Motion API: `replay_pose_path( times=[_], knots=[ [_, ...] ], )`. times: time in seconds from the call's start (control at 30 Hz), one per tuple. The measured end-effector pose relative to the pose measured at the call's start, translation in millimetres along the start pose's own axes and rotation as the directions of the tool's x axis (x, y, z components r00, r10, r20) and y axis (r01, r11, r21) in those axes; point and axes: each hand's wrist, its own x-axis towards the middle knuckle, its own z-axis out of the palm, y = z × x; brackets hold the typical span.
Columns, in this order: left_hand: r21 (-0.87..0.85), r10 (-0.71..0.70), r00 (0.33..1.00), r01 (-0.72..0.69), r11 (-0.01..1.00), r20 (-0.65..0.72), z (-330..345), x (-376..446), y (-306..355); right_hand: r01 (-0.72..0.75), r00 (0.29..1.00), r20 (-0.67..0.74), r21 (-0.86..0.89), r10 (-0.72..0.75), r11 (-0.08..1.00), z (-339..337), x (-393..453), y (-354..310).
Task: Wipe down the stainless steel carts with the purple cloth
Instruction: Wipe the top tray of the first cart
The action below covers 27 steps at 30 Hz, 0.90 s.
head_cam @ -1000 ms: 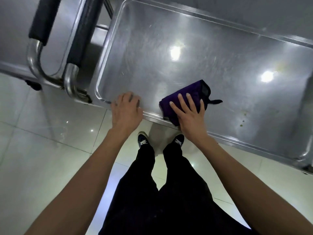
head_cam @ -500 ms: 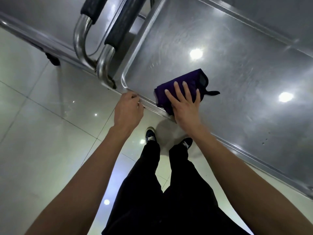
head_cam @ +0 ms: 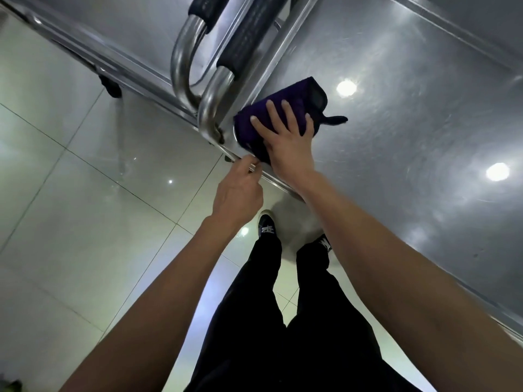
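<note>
The right hand point(head_cam: 285, 140) lay flat, fingers spread straight, pressing the purple cloth point(head_cam: 285, 108) into the near corner of the steel cart point(head_cam: 410, 137). The left hand point(head_cam: 239, 190), fingers curled, seemed to pinch the cart's rim. A second cart point(head_cam: 135, 26) stood alongside on the glossy tiled floor point(head_cam: 70, 193).

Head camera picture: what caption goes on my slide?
Right hand presses purple cloth on steel cart.
</note>
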Motion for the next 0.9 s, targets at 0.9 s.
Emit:
replay_pose_path(
  times=[0.9],
  knots=[
    [0.21, 0.324, 0.939, -0.342, 0.916, 0.113, 45.5, 42.8, 201.3, -0.453, 0.89, -0.061, -0.007, 0.452, 0.892, -13.4, -218.1, 184.1]
  ],
)
